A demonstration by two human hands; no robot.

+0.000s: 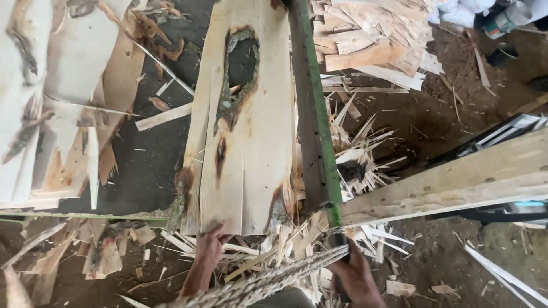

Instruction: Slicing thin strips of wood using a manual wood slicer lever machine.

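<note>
Veneer sheet (245, 131) lies lengthwise across the dark belt (145, 165), thin and pale, with a ragged bark-edged hole near its far end and dark knot streaks running down its grain; its near edge is split into narrow slits. The left hand (210, 246) has its fingers curled over that near edge, gripping the sheet from below the frayed end. The right hand (353, 272) is clenched round the lower end of the green metal bar (313, 114), just where a coarse plaited rope (274, 280) crosses beneath the wrist; the bar runs long and straight beside the sheet's right edge, its paint worn to bare grey steel along one face. To my eye the work wants a flat, even pull on the sheet, since wood this thin and already slit would likely tear along the grain if tugged by one corner, and the fingers are best kept clear of the bar's edge. Splinters and offcuts (354, 154) lie heaped to the right of the bar, sharp and curling, over brown dirt floor. A thick rough plank (456, 182) angles away from the bar's near end toward the right. More pale veneer sheets (34, 85), blotched with bark, are stacked at the left, well apart from the hands.
</note>
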